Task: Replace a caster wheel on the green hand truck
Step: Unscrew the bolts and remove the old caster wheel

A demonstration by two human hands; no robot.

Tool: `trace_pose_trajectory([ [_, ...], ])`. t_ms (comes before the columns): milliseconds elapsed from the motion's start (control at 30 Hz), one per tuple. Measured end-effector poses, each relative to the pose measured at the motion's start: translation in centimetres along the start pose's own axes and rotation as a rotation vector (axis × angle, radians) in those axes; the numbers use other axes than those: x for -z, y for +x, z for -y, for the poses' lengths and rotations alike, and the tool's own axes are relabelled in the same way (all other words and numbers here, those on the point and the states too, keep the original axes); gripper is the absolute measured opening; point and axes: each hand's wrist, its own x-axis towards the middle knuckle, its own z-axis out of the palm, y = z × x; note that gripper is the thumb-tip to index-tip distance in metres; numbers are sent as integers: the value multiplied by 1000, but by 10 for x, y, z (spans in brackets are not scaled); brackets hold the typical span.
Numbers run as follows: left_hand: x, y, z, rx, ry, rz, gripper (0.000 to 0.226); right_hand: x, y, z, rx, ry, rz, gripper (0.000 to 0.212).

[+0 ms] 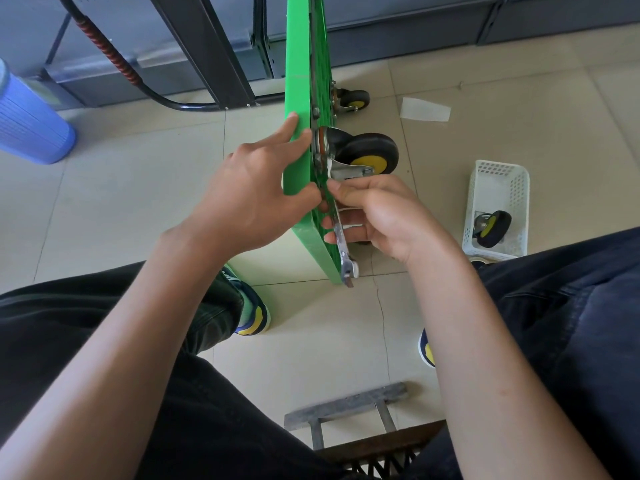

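Note:
The green hand truck [300,57] stands on its edge on the tiled floor in front of me. A black caster wheel with a yellow hub [367,152] sits on its underside at mid-height, and a second caster [353,98] is farther back. My left hand [256,192] grips the green deck's edge, fingers on the top face and thumb near the caster plate. My right hand [374,209] holds a silver wrench [343,244] against the underside just below the caster bracket. The wrench's free jaw points down toward me.
A white plastic basket [498,181] on the floor to the right holds a loose caster wheel [491,228]. A blue ribbed container [31,123] stands at the left. Dark metal shelving legs and a black hose [104,53] are behind. My knees and shoes frame the floor.

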Motion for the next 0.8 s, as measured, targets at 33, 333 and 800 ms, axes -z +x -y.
trace_pose_trajectory([
  [33,0,0,0,1,1,-2,74,-1,0,0,-1,-3,-4,16],
  [333,0,0,-3,10,-17,-10,73,-7,1,5,53,-61,-61,18],
  [800,2,-2,-6,22,4,-7,73,-8,12,-9,200,-390,-202,13],
])
